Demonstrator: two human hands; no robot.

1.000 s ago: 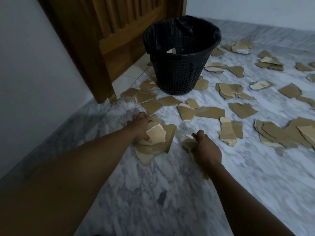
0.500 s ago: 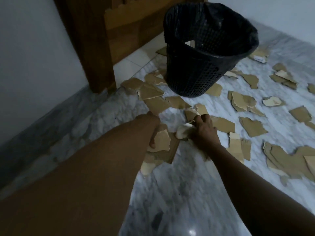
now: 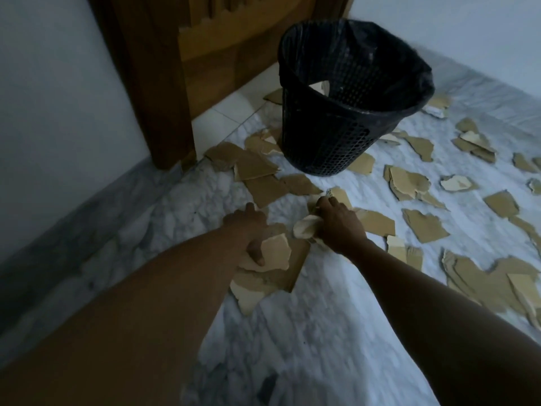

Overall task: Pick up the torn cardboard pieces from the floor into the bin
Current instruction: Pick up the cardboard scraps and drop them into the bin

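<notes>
Head view: the left hand (image 3: 251, 230) pinches a fanned stack of torn cardboard pieces (image 3: 275, 253), thumb clamped on the pale top sheet and fingers hidden beneath. It is held low over the marble floor (image 3: 322, 317), probably so more scraps can be added before a trip to the bin. The right hand (image 3: 339, 224) is curled round a crumpled pale piece (image 3: 304, 228) with fingertips down at the next brown scrap (image 3: 341, 196), apparently building a handful. The black mesh bin (image 3: 330, 136) stands upright beyond both hands beside the wooden door (image 3: 205, 54), a piece or two showing inside; most scattered scraps (image 3: 424, 227) lie around it.
</notes>
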